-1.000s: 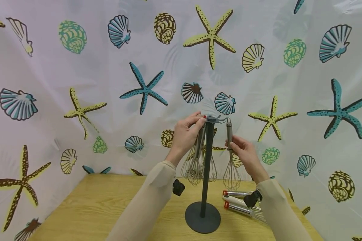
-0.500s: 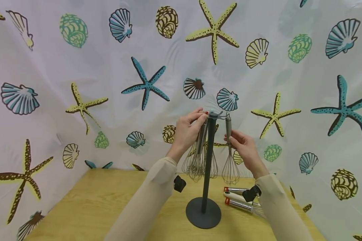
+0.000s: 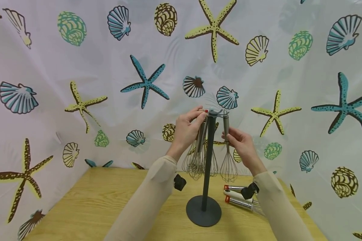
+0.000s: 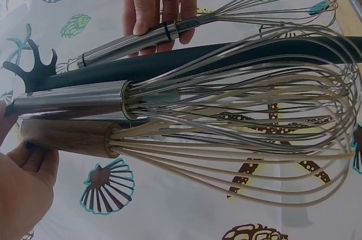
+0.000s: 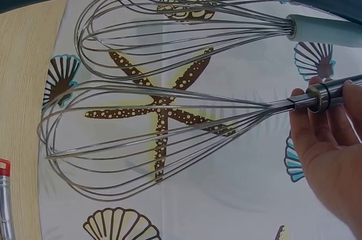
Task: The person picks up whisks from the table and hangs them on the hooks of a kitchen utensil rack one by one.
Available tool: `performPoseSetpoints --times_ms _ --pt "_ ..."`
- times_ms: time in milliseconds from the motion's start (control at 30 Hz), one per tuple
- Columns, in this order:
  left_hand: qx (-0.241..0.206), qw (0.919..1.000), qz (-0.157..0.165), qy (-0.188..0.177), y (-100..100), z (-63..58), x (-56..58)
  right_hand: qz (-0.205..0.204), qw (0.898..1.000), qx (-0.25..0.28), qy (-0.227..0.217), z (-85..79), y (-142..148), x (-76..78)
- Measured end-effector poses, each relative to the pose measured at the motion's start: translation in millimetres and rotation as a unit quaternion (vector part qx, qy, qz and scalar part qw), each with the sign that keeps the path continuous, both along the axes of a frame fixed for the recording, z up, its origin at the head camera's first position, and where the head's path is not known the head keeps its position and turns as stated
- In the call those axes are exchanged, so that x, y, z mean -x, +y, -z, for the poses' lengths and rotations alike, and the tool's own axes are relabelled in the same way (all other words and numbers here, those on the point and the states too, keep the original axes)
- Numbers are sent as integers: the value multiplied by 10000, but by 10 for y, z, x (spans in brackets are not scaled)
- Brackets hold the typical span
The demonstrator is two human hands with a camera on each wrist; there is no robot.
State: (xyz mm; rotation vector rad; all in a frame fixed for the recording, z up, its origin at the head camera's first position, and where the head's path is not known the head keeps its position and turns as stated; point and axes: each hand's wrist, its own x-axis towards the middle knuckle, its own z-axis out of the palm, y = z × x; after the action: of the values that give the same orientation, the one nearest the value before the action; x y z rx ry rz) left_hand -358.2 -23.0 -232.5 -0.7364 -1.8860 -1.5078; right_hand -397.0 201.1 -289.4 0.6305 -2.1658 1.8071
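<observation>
Head view — R hand [image 3: 242, 145] on whisk [image 3: 227, 147]

Greys, steel and sea prints
Dark grey stand [image 3: 203, 210], silver whisks [image 3: 228, 167], tan wooden table [image 3: 87, 207], white curtain [image 3: 78, 67] with teal and yellow starfish

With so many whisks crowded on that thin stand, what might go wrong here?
The whisk that the right hand holds may slip off its hook, which looks shallow. The stand rests on one small round base, so a tug from the left hand near the top might tip it. The hanging wire heads sit close together and may tangle.
</observation>
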Motion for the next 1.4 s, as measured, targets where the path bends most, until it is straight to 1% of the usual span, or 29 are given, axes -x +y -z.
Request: performPoseSetpoints --times_ms 233,433,567,767,1000,1233,1400 --pt "-17 10000 -5 43 2 -6 15 33 10000 12 -64 -42 -38 46" --pt "-81 9999 67 46 -14 14 20 -56 9999 4 -90 -71 -106 43" --pt "-56 10000 20 17 -18 20 21 -129 9999 20 -74 -78 -139 46" --pt "-11 10000 10 5 -17 27 33 -168 9998 -21 -124 -62 -148 41" --pt "-56 10000 56 21 -11 29 49 -243 9995 104 -187 -62 -188 16" --pt "-44 10000 68 22 -13 29 50 -131 9998 -10 -180 6 -202 35" --pt "-22 10000 97 4 -16 29 48 -198 9996 73 -168 21 -215 21"
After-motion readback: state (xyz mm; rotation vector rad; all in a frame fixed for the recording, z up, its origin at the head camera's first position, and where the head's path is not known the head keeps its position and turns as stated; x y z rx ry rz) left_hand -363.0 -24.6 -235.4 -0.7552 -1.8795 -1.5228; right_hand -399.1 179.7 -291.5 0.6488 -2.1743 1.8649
